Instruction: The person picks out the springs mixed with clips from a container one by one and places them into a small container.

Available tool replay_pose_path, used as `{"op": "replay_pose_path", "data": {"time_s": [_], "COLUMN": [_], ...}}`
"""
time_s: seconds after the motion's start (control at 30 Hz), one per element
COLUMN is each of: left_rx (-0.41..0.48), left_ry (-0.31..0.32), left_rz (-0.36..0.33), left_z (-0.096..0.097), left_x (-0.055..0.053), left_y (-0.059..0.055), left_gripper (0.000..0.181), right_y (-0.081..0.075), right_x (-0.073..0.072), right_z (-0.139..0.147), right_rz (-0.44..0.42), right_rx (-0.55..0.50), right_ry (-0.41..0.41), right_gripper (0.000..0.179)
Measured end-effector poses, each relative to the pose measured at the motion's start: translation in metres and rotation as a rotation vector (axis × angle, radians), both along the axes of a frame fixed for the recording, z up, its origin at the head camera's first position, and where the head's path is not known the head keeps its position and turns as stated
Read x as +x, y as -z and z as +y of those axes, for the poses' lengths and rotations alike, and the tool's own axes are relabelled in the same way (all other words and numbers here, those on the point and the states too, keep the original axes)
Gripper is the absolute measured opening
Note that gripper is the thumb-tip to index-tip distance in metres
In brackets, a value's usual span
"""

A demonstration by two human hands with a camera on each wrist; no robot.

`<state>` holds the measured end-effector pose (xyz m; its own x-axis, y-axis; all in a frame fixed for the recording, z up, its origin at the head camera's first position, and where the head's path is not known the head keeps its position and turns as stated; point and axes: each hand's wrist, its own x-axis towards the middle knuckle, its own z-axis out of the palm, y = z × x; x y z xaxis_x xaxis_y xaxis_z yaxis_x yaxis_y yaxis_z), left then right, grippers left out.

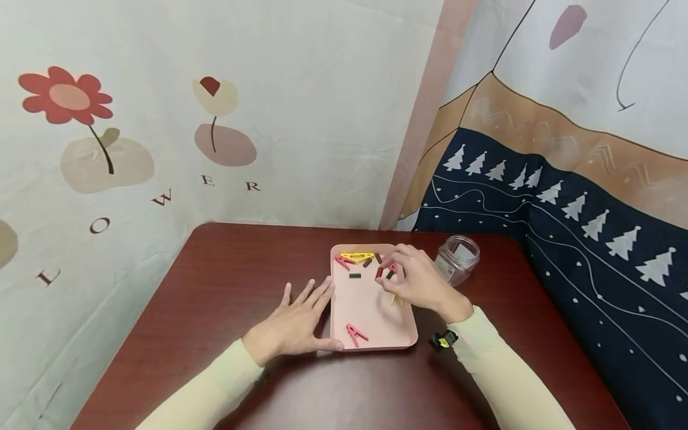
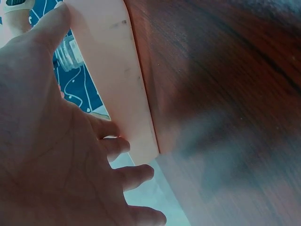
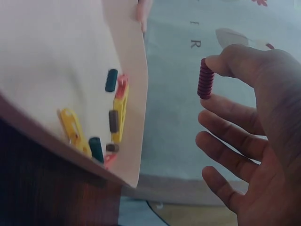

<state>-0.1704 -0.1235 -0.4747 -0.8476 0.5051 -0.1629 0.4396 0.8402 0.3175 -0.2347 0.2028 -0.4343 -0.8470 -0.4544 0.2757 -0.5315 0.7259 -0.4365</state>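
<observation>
My right hand [image 1: 424, 283] hovers over the far right part of a pink tray [image 1: 371, 310]. Between thumb and index finger it pinches a dark red ribbed cylinder [image 3: 205, 80], the other fingers spread apart. My left hand [image 1: 290, 329] lies along the tray's left side, fingers extended, thumb at the near left corner of the rim. In the tray, a pink clothespin [image 1: 356, 334] lies near the front. A yellow clothespin [image 1: 357, 257] and a pink one [image 1: 344, 263] lie at the far end, by a dark green cylinder [image 1: 355, 276] and brown ones [image 3: 113, 121]. Another yellow clothespin [image 3: 74, 129] is partly hidden in the head view.
A clear jar [image 1: 458, 260] stands behind my right hand, to the right of the tray. The tray sits on a dark red wooden table [image 1: 242, 275]. Printed cloth hangs behind the table and along its right side.
</observation>
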Motion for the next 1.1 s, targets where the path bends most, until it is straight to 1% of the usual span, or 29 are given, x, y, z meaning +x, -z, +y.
{"op": "replay_pose_path", "data": {"time_s": [0.13, 0.3, 0.53, 0.67, 0.9, 1.1], "left_rx": [-0.012, -0.023, -0.026, -0.035, -0.038, -0.036], "left_ry": [-0.004, -0.001, 0.017, 0.025, 0.019, 0.016], "left_rz": [0.011, 0.012, 0.017, 0.024, 0.022, 0.024], "left_z": [-0.001, -0.002, 0.001, 0.002, 0.002, 0.002], "left_x": [0.000, -0.002, -0.002, -0.002, -0.001, -0.001], "left_y": [0.001, 0.001, 0.001, 0.001, 0.001, 0.003], "left_gripper": [0.131, 0.132, 0.130, 0.131, 0.131, 0.131], "right_y": [0.000, 0.000, -0.003, -0.005, -0.006, 0.000], "right_x": [-0.001, -0.002, -0.003, -0.004, -0.008, -0.013], "right_z": [0.012, 0.025, 0.046, 0.058, 0.078, 0.098], "right_rz": [0.030, 0.061, 0.054, 0.084, 0.113, 0.180], "right_rx": [-0.019, -0.032, -0.041, -0.049, -0.109, -0.180], "right_ry": [0.011, 0.057, 0.132, 0.172, 0.300, 0.389], "right_gripper": [0.029, 0.031, 0.033, 0.033, 0.030, 0.028]}}
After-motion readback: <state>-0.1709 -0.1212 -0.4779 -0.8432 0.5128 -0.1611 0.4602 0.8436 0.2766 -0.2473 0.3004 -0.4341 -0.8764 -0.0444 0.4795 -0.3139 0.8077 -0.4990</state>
